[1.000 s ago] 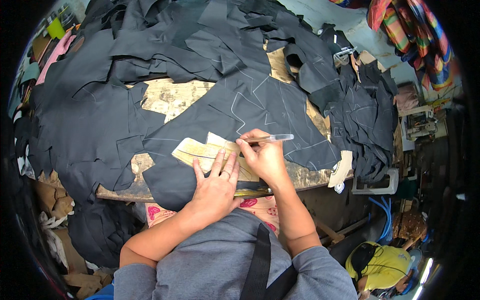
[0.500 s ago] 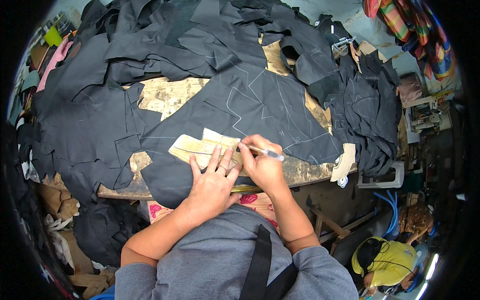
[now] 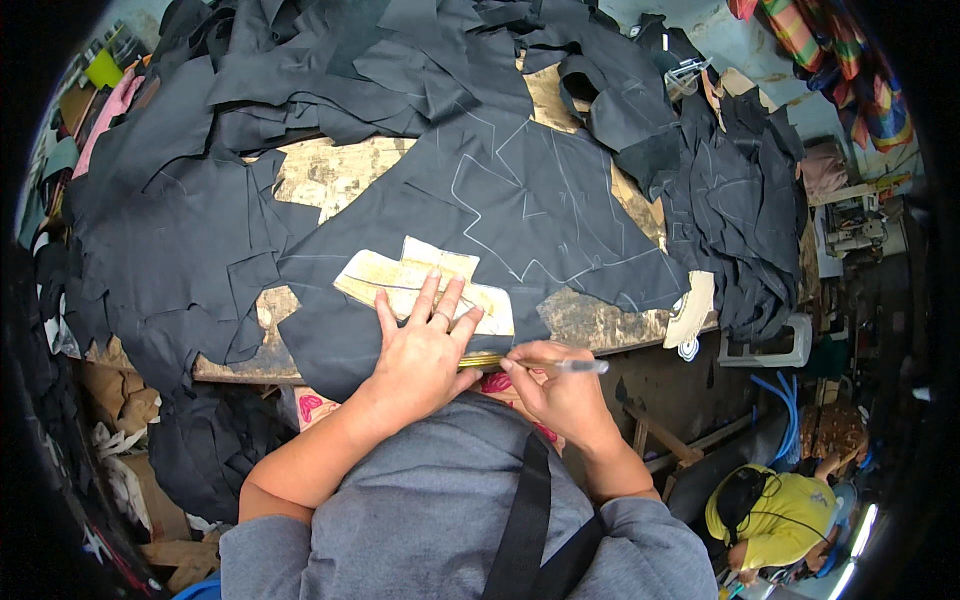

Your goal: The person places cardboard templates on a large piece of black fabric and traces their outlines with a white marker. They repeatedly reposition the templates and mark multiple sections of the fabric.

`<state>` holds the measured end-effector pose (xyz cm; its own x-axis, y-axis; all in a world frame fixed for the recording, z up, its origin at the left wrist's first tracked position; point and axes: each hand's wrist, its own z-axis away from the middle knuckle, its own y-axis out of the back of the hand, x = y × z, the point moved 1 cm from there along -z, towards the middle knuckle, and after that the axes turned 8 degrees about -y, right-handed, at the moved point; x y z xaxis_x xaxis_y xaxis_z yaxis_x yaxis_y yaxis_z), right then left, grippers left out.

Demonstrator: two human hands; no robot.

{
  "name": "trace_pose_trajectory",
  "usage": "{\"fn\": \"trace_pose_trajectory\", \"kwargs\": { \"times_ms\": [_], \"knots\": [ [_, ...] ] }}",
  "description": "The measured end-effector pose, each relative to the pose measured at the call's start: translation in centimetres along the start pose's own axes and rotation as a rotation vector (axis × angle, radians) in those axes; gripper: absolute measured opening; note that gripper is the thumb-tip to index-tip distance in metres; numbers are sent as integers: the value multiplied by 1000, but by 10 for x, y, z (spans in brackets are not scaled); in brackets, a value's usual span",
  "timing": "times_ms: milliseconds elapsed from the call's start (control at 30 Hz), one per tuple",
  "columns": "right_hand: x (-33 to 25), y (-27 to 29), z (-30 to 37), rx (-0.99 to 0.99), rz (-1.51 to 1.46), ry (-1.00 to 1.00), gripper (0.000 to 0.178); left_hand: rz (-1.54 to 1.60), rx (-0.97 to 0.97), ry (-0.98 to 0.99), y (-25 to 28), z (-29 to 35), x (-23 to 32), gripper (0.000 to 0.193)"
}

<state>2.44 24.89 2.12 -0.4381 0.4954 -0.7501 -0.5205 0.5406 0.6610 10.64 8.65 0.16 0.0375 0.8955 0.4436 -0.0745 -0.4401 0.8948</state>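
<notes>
Head view: what's all around the yellow card (image 3: 410, 272)?

The left hand (image 3: 415, 350) gets in the way a bit. It lies flat with its fingers spread, and the fingertips cover the card's middle. The right hand (image 3: 555, 385) is apart from it, just below the card's right end. Its thumb and finger pinch a pen (image 3: 582, 367). I can't tell if the tip touches anything. A shiny gold strip (image 3: 480, 360) is below the card too, between the hands.

What else?

A big pile of black scraps (image 3: 310, 90) is past the card's far side. Another black heap (image 3: 745, 220) is well off to its right. A cream piece (image 3: 690, 312) is on that side too, closer to the card.

Which way does the card point?

Its long way goes left to right, on a slant. The left end is farther from the gray shirt (image 3: 420, 490) and the right end is closer. A square bit sticks out of its far edge.

What's it lying on?

A white-lined black sheet (image 3: 560, 200), on a wood table (image 3: 345, 170). Bare wood shows past the card and on both sides.

And the room?

A person in yellow (image 3: 780, 515) is far to the card's right. Bright checked cloth (image 3: 800, 35) hangs far past it on the right. Something pink (image 3: 110, 110) is way off to its left.
</notes>
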Motion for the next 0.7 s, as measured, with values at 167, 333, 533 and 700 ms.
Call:
{"fn": "trace_pose_trajectory", "kwargs": {
  "times_ms": [167, 333, 533, 700],
  "knots": [
    [-2, -25, -30, 64, -264, 41, 9, 80, -29, -30, 16, 3, -23, 100],
    [-11, -57, -49, -170, -360, 32, 14, 425, 35, -100, 28, 10, -57, 133],
    [-23, -71, -57, -29, -252, 234, 10, 614, 136, -126, 26, 11, -72, 144],
    [-20, -75, -57, 24, -216, 211, 8, 571, 159, -67, 17, 13, -68, 143]
  ]
}}
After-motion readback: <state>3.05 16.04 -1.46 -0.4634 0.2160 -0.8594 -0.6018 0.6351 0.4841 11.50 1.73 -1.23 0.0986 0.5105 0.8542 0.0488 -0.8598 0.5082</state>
